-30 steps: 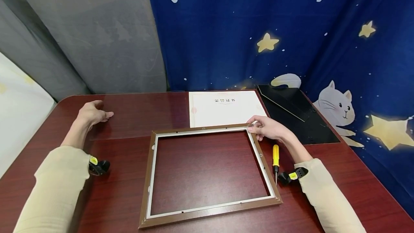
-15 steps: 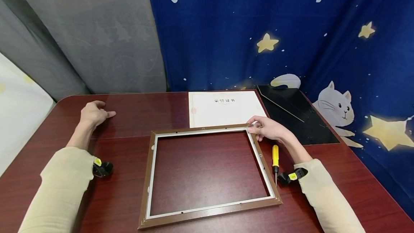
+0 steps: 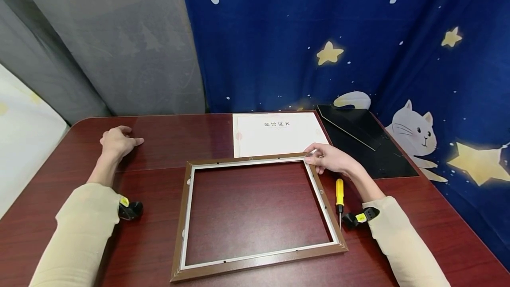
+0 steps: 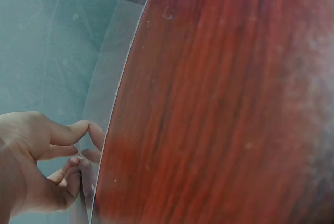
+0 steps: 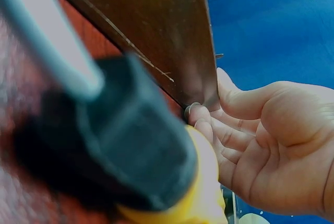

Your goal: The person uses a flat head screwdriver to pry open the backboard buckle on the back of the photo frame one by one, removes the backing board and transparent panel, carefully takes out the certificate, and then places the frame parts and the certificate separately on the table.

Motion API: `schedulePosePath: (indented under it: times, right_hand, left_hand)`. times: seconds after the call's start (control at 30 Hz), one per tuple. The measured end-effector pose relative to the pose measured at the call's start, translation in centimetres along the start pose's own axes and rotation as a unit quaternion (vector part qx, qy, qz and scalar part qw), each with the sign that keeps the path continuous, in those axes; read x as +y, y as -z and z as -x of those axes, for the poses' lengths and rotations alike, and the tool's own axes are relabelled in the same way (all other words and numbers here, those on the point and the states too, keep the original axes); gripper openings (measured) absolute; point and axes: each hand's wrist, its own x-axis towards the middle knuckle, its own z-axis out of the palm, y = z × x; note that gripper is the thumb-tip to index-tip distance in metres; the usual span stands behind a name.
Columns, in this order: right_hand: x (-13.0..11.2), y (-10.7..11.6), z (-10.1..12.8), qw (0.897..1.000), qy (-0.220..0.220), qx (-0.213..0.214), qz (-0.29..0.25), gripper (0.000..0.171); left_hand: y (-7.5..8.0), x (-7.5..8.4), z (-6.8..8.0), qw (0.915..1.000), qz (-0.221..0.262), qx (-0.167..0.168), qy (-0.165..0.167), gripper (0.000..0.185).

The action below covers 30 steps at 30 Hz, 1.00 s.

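Observation:
My left hand (image 3: 117,141) is at the left edge of a clear sheet (image 3: 181,141) near the far side of the table. In the left wrist view, thumb and fingers pinch the sheet's edge, and its surface mirrors a fingertip. My right hand (image 3: 330,157) holds the far right corner of a brown picture frame (image 3: 263,261). This frame has a pale inner lip and no panel inside. Thumb and fingers close round the corner of the frame (image 5: 172,31) in the right wrist view. A yellow-handled screwdriver (image 3: 339,191) lies beside the frame's right side.
Behind the frame lies a white certificate (image 3: 275,138). A black backing board (image 3: 382,154) with its stand sits at the far right corner of the table (image 3: 139,242). Curtains (image 3: 279,43) hang close along the back edge.
My left hand has moved slightly right and a little nearer, and the clear sheet's left edge appears to shift with it. The right hand and the picture frame stay in place.

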Motion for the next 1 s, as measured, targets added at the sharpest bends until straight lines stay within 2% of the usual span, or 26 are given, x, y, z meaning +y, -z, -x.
schedulePosePath:
  times: [0.23,0.47,0.73,1.0]
  right_hand:
    - [0.0,-0.2,0.0,1.0,-0.002,0.004,0.01,0.031]
    - [-0.2,-0.2,0.1,1.0,-0.013,0.006,0.021,0.035]
    - [-0.6,0.1,0.4,0.998,-0.028,0.031,0.049,0.04]
    - [-1.1,0.9,0.8,0.989,0.006,0.109,0.105,0.039]
  left_hand:
    - [0.3,-0.3,0.5,0.9992,0.04,0.002,-0.002,0.061]
    - [1.0,0.3,1.1,0.9985,0.052,-0.012,0.009,0.059]
    - [0.7,1.4,1.9,0.9978,0.053,0.002,-0.04,0.057]
    - [0.8,3.1,3.1,0.9932,0.044,0.03,-0.104,0.057]
